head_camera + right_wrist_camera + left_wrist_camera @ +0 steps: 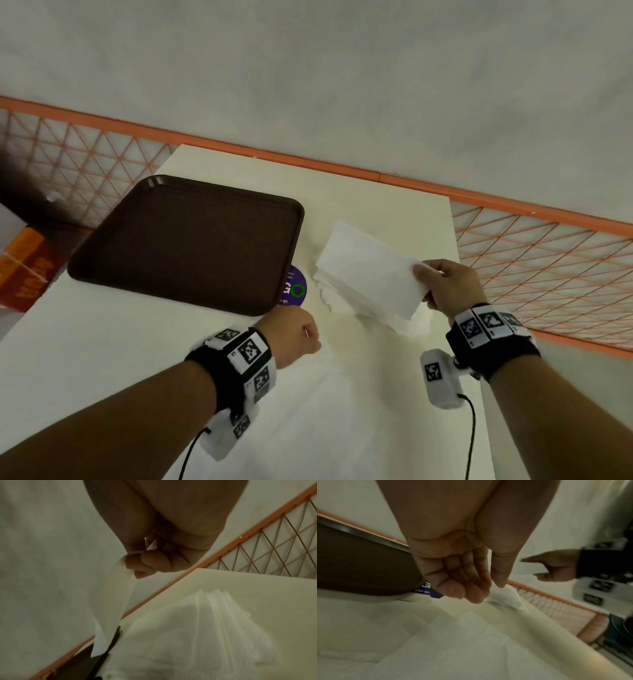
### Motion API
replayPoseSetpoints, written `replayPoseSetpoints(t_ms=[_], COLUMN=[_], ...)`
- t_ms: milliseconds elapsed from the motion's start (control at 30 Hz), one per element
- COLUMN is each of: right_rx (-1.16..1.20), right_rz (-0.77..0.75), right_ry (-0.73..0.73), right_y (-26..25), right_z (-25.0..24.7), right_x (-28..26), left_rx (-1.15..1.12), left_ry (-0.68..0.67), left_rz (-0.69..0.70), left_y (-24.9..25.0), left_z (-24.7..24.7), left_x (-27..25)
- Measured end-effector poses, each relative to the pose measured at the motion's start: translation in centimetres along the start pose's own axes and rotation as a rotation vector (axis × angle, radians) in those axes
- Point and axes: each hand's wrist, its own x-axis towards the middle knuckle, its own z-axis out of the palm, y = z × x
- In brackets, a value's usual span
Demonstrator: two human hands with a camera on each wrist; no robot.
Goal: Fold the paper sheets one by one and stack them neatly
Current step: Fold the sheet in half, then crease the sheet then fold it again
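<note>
A stack of white paper sheets (pixel 325 294) lies on the white table (pixel 394 212), right of centre. My right hand (pixel 423 274) pinches the near edge of one sheet (pixel 373 270) and holds it above the stack. The right wrist view shows the fingertips (pixel 135 563) clamped on that sheet (pixel 111 601), which hangs over the stack (pixel 214 622). My left hand (pixel 308 337) hovers near the tray's front corner, fingers loosely curled and holding nothing (pixel 471 592). Another sheet (pixel 342 411) lies flat on the table in front of me.
A brown tray (pixel 185 240) sits on the table's left half, partly covering a purple round sticker (pixel 294 289). An orange mesh railing (pixel 548 274) runs behind and to the right of the table. An orange box (pixel 24 267) stands off the left edge.
</note>
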Motion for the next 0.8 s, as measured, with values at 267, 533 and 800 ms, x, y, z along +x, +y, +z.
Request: replayPoseSetpoints(t_ms=[267, 533, 800], right_rx=[-0.350, -0.658, -0.641], right_rz=[0.033, 0.041, -0.170], right_ry=[0.056, 0.034, 0.084], right_y=[3.2, 2.4, -0.8], right_z=[3.7, 3.8, 2.3], right_x=[3.0, 3.7, 1.8], left_rx=[0.390, 0.435, 0.433], left_ry=[-0.272, -0.252, -0.255], left_rz=[0.038, 0.059, 0.051], left_y=[0.4, 0.7, 1.6], left_z=[3.7, 5.7, 6.3], left_x=[0.5, 0.6, 0.4])
